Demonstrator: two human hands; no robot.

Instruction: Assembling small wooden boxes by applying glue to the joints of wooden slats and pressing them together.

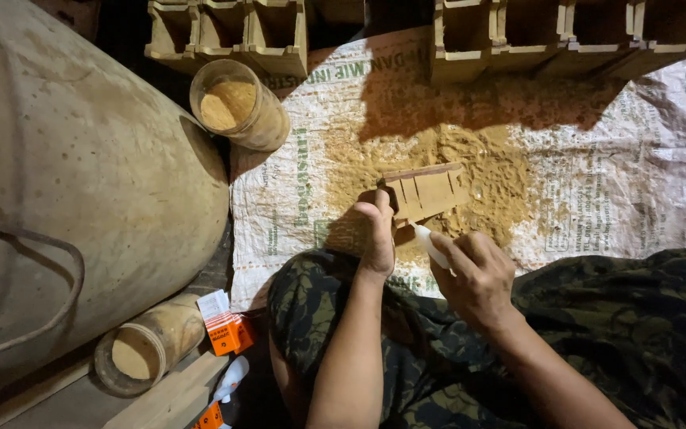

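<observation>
My left hand (377,228) grips the near left edge of a small wooden frame with several slots (427,192), held tilted above a pile of sawdust (492,176). My right hand (476,272) is closed around a small white squeeze bottle (429,243), whose tip points at the frame's lower edge. Both hands work over my lap, which is covered in camouflage-patterned trousers (597,334).
A printed white woven sack (597,199) lies spread on the floor under the sawdust. Rows of wooden box frames (518,36) stand at the back. A jar of sawdust (238,105) sits upper left, another jar (148,348) lower left, beside a large rounded vessel (81,183) and small orange boxes (228,334).
</observation>
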